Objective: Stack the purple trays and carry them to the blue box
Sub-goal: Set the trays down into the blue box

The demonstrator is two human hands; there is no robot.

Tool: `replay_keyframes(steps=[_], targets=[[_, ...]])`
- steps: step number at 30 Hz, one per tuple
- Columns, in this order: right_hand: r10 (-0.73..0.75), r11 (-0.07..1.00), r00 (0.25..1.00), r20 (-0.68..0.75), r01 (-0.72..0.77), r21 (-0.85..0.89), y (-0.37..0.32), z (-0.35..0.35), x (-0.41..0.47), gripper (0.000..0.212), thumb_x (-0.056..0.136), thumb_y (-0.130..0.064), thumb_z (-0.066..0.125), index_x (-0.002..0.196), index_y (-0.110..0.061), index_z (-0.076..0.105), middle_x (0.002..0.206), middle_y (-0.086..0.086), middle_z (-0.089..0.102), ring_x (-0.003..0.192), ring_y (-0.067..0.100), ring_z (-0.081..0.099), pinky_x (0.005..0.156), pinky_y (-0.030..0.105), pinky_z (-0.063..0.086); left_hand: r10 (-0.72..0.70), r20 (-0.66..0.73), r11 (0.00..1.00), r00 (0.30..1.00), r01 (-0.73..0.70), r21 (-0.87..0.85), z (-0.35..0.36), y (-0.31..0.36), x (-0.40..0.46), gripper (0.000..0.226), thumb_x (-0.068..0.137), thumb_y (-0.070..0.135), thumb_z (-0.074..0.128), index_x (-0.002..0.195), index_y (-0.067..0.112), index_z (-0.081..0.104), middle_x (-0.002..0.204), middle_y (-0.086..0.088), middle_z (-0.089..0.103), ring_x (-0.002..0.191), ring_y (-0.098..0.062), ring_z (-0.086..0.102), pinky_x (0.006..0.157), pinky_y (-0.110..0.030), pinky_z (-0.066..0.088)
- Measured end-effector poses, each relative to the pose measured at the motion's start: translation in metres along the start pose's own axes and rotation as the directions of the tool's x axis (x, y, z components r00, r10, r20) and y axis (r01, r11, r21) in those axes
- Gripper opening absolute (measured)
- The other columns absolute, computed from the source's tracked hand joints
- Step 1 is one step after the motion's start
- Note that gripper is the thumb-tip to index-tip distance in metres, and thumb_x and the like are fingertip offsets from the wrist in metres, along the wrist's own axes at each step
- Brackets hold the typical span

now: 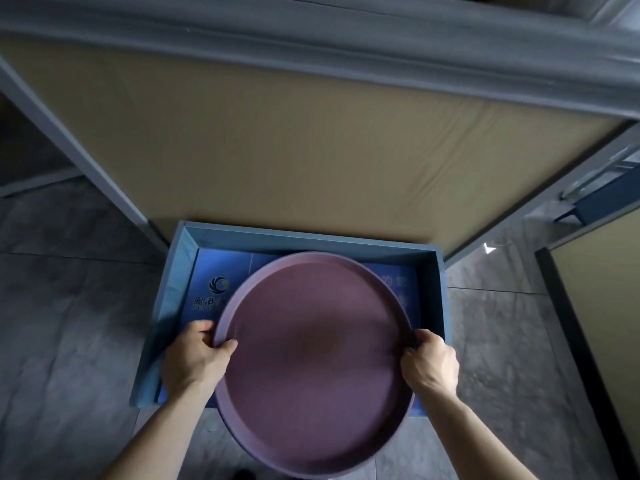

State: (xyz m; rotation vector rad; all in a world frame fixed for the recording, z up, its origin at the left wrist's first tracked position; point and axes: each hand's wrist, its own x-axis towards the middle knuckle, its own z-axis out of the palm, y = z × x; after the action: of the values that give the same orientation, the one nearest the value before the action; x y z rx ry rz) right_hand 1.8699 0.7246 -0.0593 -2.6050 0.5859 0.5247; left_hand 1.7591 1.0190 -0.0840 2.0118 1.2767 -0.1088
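Note:
A round purple tray (315, 362) with a raised rim hangs level above an open blue box (311, 239) on the floor. My left hand (194, 355) grips the tray's left rim, thumb over the edge. My right hand (429, 362) grips the right rim. The tray covers most of the box's inside; a printed blue bottom with a logo shows at its left. A second rim line shows under the tray's near edge, so it looks like a stack, though I cannot tell how many trays.
Behind the box stands a grey metal frame (114, 188) holding a tan board (311, 143). Grey tiled floor (69, 323) lies on both sides. Another dark-edged tan panel (595, 323) stands at the right.

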Motion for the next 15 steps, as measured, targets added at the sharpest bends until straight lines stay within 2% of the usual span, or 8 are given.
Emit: replay_keyframes(steps=[3, 7, 10, 13, 15], targets=[[-0.016, 1.000, 1.000, -0.027, 0.016, -0.008, -0.0003, 0.0019, -0.0002, 0.022, 0.079, -0.007, 0.055, 0.092, -0.018, 0.070, 0.093, 0.015, 0.068, 0.077, 0.036, 0.054, 0.072, 0.037, 0.050, 0.001, 0.000, 1.000, 1.000, -0.001, 0.012, 0.0034, -0.0014, 0.0002, 0.047, 0.074, 0.027, 0.086, 0.116, 0.014, 0.067, 0.101, -0.006, 0.078, 0.095, -0.032, 0.072, 0.076, -0.036, 0.052], [-0.030, 0.999, 0.997, -0.072, 0.029, -0.021, 0.0011, 0.0050, -0.0003, 0.028, 0.081, -0.008, 0.055, 0.100, -0.018, 0.073, 0.097, 0.018, 0.069, 0.090, 0.043, 0.063, 0.073, 0.038, 0.049, 0.022, -0.015, 0.997, 1.000, -0.021, 0.080, 0.0033, 0.0000, -0.0011, 0.043, 0.075, 0.033, 0.085, 0.112, 0.018, 0.067, 0.099, -0.001, 0.078, 0.091, -0.030, 0.072, 0.067, -0.031, 0.046], [-0.033, 0.999, 0.995, -0.099, 0.030, -0.033, 0.0015, 0.0041, -0.0013, 0.028, 0.080, -0.006, 0.057, 0.099, -0.018, 0.074, 0.097, 0.017, 0.069, 0.090, 0.043, 0.063, 0.073, 0.038, 0.049, 0.058, -0.035, 0.984, 0.998, -0.051, 0.171, 0.0025, 0.0016, -0.0024, 0.045, 0.073, 0.041, 0.085, 0.109, 0.021, 0.066, 0.094, 0.003, 0.078, 0.090, -0.028, 0.072, 0.062, -0.030, 0.043], [-0.020, 0.999, 0.997, -0.077, 0.017, -0.031, 0.0006, 0.0020, 0.0007, 0.030, 0.078, -0.003, 0.057, 0.097, -0.018, 0.075, 0.082, 0.013, 0.064, 0.080, 0.040, 0.059, 0.069, 0.035, 0.045, 0.067, -0.058, 0.976, 0.996, -0.053, 0.210, 0.0034, 0.0024, -0.0023, 0.046, 0.073, 0.043, 0.085, 0.109, 0.021, 0.067, 0.099, 0.002, 0.078, 0.096, -0.030, 0.071, 0.065, -0.032, 0.042], [-0.022, 0.999, 0.998, -0.060, 0.019, -0.040, 0.0013, 0.0018, 0.0006, 0.031, 0.078, -0.001, 0.055, 0.096, -0.018, 0.074, 0.068, 0.002, 0.051, 0.073, 0.033, 0.050, 0.068, 0.033, 0.044, 0.081, -0.068, 0.964, 0.994, -0.061, 0.257, 0.0042, 0.0023, -0.0024, 0.048, 0.073, 0.043, 0.085, 0.112, 0.021, 0.067, 0.104, 0.000, 0.078, 0.098, -0.031, 0.070, 0.068, -0.035, 0.047]])
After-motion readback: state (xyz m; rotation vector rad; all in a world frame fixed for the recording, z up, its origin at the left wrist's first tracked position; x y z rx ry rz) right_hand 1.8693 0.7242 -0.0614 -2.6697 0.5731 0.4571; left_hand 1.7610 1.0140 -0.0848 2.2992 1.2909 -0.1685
